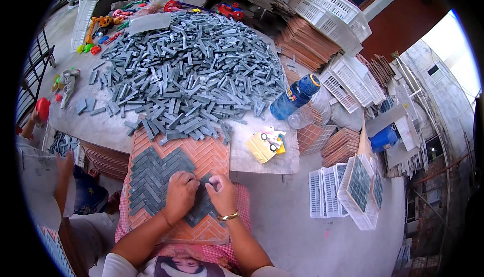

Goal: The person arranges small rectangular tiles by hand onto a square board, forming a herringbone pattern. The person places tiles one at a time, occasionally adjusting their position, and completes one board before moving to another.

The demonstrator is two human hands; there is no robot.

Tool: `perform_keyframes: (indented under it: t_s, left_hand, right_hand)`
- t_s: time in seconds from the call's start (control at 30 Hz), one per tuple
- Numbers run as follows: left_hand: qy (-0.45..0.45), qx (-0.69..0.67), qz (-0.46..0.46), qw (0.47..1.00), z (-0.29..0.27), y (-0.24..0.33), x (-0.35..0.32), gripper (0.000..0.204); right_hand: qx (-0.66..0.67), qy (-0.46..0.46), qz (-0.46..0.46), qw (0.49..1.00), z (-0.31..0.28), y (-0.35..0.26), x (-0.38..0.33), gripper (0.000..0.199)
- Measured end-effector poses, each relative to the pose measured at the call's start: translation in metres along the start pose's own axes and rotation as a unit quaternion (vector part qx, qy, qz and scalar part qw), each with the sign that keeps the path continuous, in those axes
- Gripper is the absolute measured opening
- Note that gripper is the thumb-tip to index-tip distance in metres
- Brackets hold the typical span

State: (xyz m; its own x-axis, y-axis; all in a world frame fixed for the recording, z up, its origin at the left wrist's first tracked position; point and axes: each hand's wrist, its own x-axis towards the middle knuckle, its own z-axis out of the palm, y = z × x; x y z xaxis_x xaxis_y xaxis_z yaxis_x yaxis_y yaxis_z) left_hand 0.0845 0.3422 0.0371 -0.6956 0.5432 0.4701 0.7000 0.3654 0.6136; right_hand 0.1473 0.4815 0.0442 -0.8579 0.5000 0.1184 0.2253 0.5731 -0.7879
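An orange herringbone-patterned mould tray (212, 151) lies in front of me, its near part over a pink checked cloth (243, 201). Dark grey stone strips (156, 176) fill much of its left and middle grooves in a zigzag. My left hand (181, 192) rests over the laid strips, fingers curled; whatever its fingertips hold is hidden. Close beside it, my right hand (223, 194), with a gold bangle on the wrist, has thumb and fingers drawn together at the strips. I cannot make out what is between them. Beyond the tray spreads a big heap of loose grey stone strips (191, 70).
A blue bottle (295, 97) and a yellow toy car (260, 147) stand at the table's right side. White crates (330, 191) with tiled sheets are on the floor at right. Orange trays (307, 42) are stacked behind. Another person (43, 176) is at left, near toys (96, 30).
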Motion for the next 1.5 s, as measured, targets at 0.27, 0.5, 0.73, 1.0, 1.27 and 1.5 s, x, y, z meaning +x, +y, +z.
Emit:
perform_keyframes:
  t_s: [0.27, 0.5, 0.73, 1.0, 1.27, 1.5]
  left_hand:
    - [-0.025, -0.063, -0.045, 0.997, -0.019, 0.018, -0.006, 0.026]
    - [-0.070, -0.115, -0.168, 0.977, -0.057, 0.017, -0.018, 0.026]
    - [0.055, -0.187, -0.384, 0.903, -0.147, -0.054, -0.103, 0.015]
    - [0.140, -0.396, -0.727, 0.543, -0.170, -0.110, -0.260, 0.016]
    - [0.024, 0.124, -0.315, 0.941, -0.227, -0.239, -0.190, 0.014]
    - [0.323, -0.448, -0.331, 0.765, -0.202, -0.327, -0.153, 0.033]
  right_hand:
    - [0.387, -0.079, 0.127, 0.910, -0.026, 0.005, 0.000, 0.019]
    - [0.212, -0.138, 0.032, 0.967, -0.034, -0.022, 0.042, 0.028]
    - [-0.122, 0.033, -0.159, 0.979, 0.014, 0.026, 0.137, 0.034]
    - [0.136, 0.008, -0.023, 0.990, -0.018, 0.045, 0.105, 0.008]
    - [0.310, 0.011, 0.065, 0.949, -0.063, 0.022, 0.054, 0.010]
    - [0.396, -0.051, 0.098, 0.912, -0.057, 0.003, 0.019, 0.020]
